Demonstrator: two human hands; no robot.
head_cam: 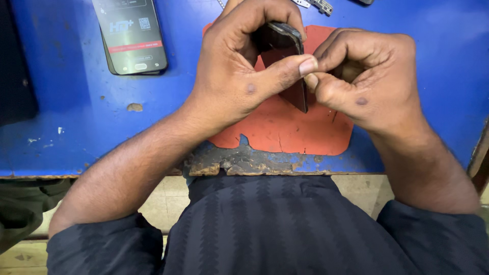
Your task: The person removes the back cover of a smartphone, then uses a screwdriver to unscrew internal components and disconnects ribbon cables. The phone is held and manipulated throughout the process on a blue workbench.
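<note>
— Head view, looking straight down: left hand [239, 66] wrapped around a dark phone [290, 61], fingers curled over the upper end, thumb laid along the near face toward the right.

— And the right hand [361, 76]?

— Bunched into a narrow pinch, thumb and fingertips pressed against the phone's right edge, touching the tip of the left thumb. Whether anything small sits inside that pinch: cannot tell, hidden by the knuckles.

— Position of the phone?

— Held on edge between both hands, above the orange mat [285, 127], lower corner close to the mat or resting on it (contact not clear). Long axis running away from the body and slightly rightward toward the near end, thin side turned up at the camera. Lies directly between the hands: to the right of the left palm, to the left of the right fingertips. Left hand carrying most of it; right hand only at the edge.

— Anything else about?

— Blue workbench [66, 127] with chipped paint along the near lip. Second phone [132, 35] lying flat at upper left, screen up, well apart from both hands. Small metal tool [318, 5] just beyond the mat's far edge, mostly cut off.
</note>
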